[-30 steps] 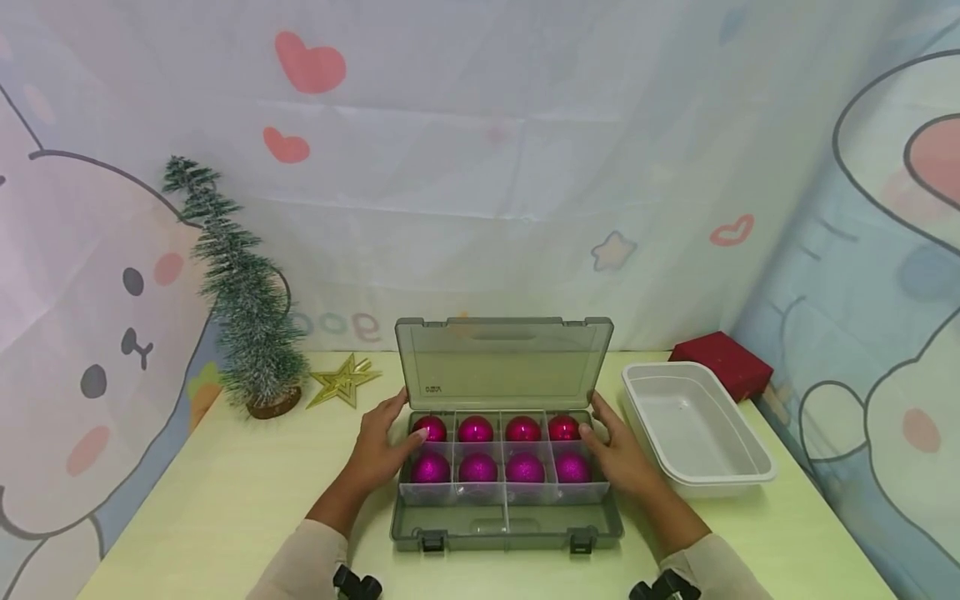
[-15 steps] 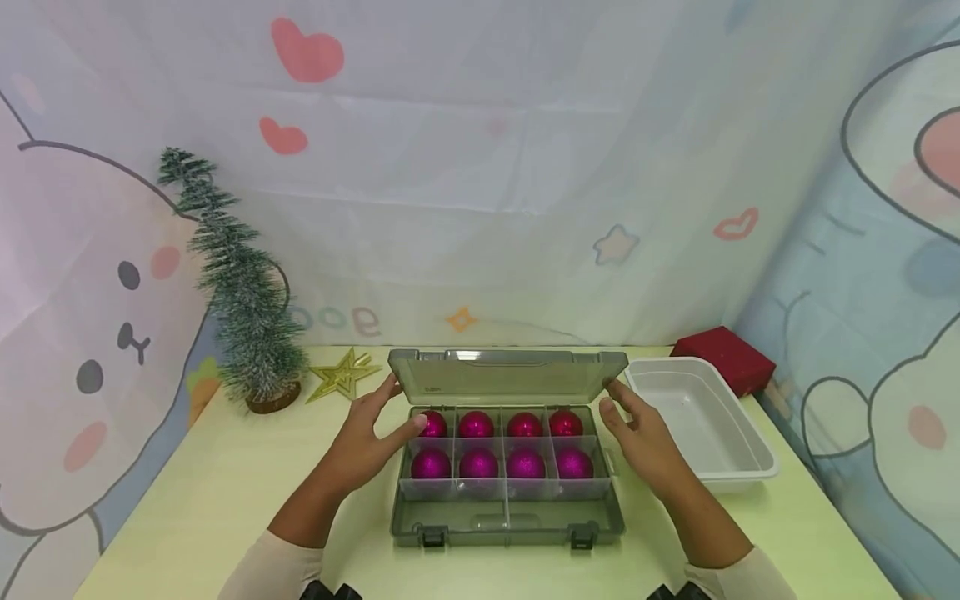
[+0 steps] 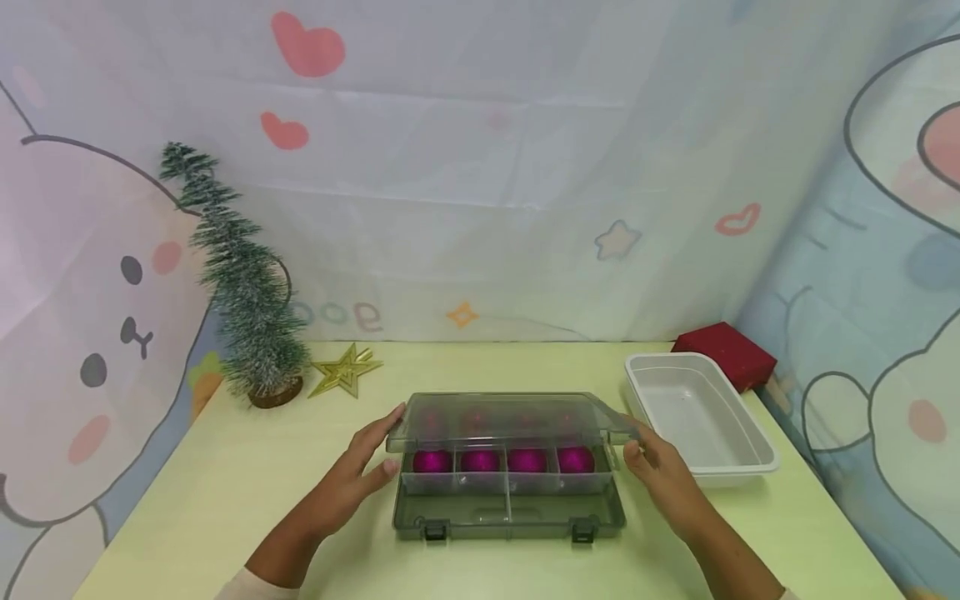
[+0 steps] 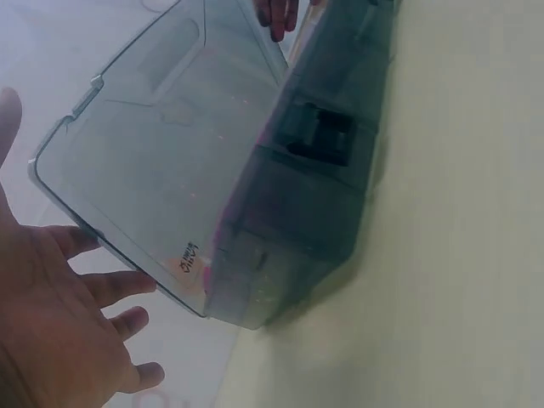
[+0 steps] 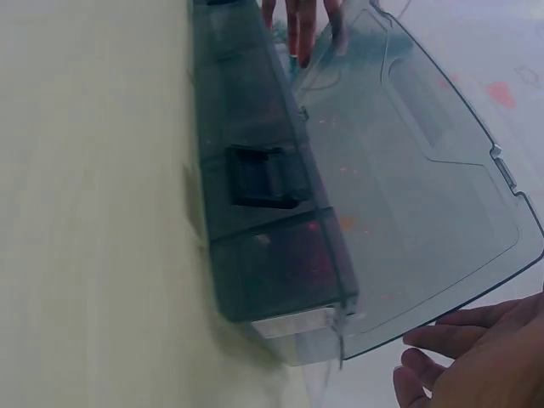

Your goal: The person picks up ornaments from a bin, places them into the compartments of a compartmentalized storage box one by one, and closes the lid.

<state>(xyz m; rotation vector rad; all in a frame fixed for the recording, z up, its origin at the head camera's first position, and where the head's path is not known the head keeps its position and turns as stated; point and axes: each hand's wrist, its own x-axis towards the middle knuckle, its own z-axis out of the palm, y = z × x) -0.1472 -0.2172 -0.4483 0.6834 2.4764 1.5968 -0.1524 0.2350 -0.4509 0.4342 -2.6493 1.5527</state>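
A grey see-through compartment box [image 3: 452, 506] rests on the table with its lid [image 3: 502, 410] tilted partway down over it. Shiny magenta balls [image 3: 480, 461] fill the middle row of compartments; redder ones behind show dimly through the lid. At the lid's left side, my left hand [image 3: 347, 479] touches the edge with extended fingers, its thumb apart. My right hand [image 3: 663, 477] has its fingers against the lid's right side, thumb raised. Both wrist views show fingertips along the lid's edge [image 4: 153, 153], with a black latch [image 5: 265, 178] on the box front.
A small frosted Christmas tree [image 3: 251, 308] stands at the back left, beside a gold star [image 3: 345, 372]. To the right is a white plastic tub [image 3: 705, 421] with a dark red box [image 3: 726, 354] behind it. A printed cloth [image 3: 510, 183] hangs along the back.
The lid has swung from upright forward and down over the back row of balls. Both hands moved with it along its sides, and my left thumb came away from the box.
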